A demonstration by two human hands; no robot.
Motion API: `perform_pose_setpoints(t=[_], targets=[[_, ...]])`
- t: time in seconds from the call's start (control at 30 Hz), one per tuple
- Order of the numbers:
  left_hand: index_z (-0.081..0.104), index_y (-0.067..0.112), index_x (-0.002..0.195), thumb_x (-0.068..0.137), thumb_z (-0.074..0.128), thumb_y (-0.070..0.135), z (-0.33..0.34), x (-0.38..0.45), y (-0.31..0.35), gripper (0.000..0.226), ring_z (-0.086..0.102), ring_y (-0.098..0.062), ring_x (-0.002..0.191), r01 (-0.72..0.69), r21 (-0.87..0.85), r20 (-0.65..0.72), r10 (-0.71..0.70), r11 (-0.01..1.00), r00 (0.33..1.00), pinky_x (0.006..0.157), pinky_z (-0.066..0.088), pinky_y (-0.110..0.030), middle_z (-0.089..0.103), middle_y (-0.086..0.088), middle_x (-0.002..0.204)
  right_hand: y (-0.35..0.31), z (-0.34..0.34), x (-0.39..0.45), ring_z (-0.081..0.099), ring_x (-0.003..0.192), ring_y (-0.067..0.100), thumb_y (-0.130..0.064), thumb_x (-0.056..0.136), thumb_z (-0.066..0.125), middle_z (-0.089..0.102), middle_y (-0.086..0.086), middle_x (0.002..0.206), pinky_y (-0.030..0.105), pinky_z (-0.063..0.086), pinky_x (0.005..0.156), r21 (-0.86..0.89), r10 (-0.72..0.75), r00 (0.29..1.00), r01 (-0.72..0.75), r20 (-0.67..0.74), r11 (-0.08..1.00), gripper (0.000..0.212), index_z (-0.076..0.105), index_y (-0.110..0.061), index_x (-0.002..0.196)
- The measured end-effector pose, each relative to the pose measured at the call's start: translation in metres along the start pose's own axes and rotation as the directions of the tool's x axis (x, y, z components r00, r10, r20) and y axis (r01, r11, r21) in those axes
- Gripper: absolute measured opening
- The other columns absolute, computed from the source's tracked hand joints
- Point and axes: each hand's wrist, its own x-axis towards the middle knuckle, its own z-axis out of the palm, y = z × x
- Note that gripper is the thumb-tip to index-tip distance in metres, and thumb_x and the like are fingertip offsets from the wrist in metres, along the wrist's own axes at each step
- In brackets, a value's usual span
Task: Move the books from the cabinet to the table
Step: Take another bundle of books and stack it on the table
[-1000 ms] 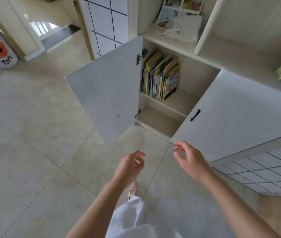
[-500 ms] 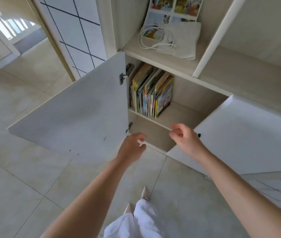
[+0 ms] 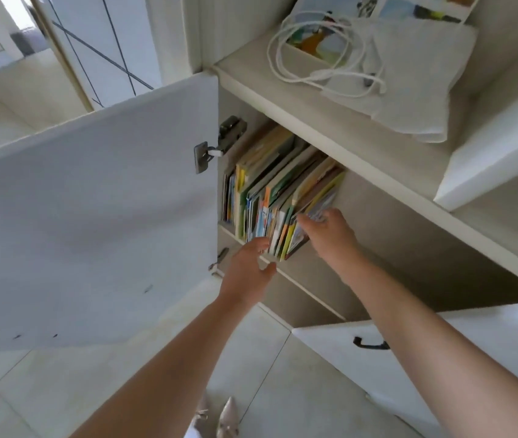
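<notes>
A row of thin, colourful books [image 3: 278, 191] stands leaning to the right on the upper shelf inside the open cabinet [image 3: 393, 235]. My right hand [image 3: 330, 235] rests against the outermost book on the right side of the row, fingers touching its cover. My left hand [image 3: 248, 270] is just below the front edge of the row, fingers spread, holding nothing. Whether the right hand has a firm grip on the book is unclear.
The left cabinet door [image 3: 93, 216] stands wide open beside my left arm. The right door [image 3: 472, 352] with a black handle [image 3: 369, 344] is open under my right arm. On top of the cabinet lie a white cable [image 3: 314, 58] and a folded cloth [image 3: 415, 83]. Tiled floor below.
I have come closer to the cabinet. Both hands rose from the lower shelf edge to the books; the right hand now touches the outermost book.
</notes>
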Motion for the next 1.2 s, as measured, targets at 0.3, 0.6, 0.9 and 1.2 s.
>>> perform_pose_setpoints(t=[0.3, 0.6, 0.9, 1.2], targets=[[0.040, 0.020, 0.143, 0.088, 0.064, 0.012, 0.052, 0.052, -0.012, 0.060, 0.051, -0.020, 0.128, -0.121, -0.020, -0.118, 0.117, 0.993, 0.986, 0.102, 0.045, -0.033, 0.050, 0.000, 0.143, -0.028, 0.014, 0.095, 0.060, 0.100, 0.042, -0.041, 0.081, 0.069, 0.051, 0.017, 0.111, 0.045, 0.056, 0.070, 0.257, 0.351, 0.928, -0.372, 0.127, 0.892, 0.047, 0.041, -0.014, 0.107], [0.052, 0.023, 0.126, 0.081, 0.066, 0.005, 0.070, 0.062, -0.020, 0.050, 0.060, -0.014, 0.106, -0.109, -0.172, -0.253, 0.064, 0.979, 0.965, 0.086, 0.056, -0.035, 0.060, 0.004, 0.124, -0.023, 0.018, 0.112, 0.061, 0.098, 0.045, 0.001, 0.085, 0.055, 0.052, 0.023, 0.115, 0.051, 0.059, 0.074, 0.140, 0.356, 0.919, -0.380, 0.170, 0.914, 0.023, 0.044, -0.006, 0.104], [0.042, 0.024, 0.125, 0.081, 0.062, 0.002, 0.083, 0.066, -0.018, 0.054, 0.058, -0.009, 0.101, -0.120, -0.219, -0.316, 0.046, 0.968, 0.948, 0.082, 0.055, -0.029, 0.061, 0.007, 0.112, -0.007, 0.014, 0.116, 0.069, 0.072, 0.032, -0.027, 0.080, 0.073, 0.067, 0.020, 0.101, 0.037, 0.055, 0.062, 0.065, 0.369, 0.925, -0.375, 0.089, 0.925, 0.039, 0.059, -0.003, 0.106], [0.048, 0.021, 0.129, 0.079, 0.064, 0.003, 0.088, 0.071, -0.033, 0.056, 0.052, -0.020, 0.117, -0.199, -0.075, -0.361, 0.159, 0.977, 0.919, 0.087, 0.056, -0.036, 0.051, 0.001, 0.128, -0.006, 0.012, 0.118, 0.069, 0.079, 0.032, -0.016, 0.086, 0.064, 0.063, 0.018, 0.089, 0.044, 0.057, 0.080, 0.040, 0.389, 0.914, -0.396, 0.119, 0.918, 0.023, 0.054, -0.003, 0.103]])
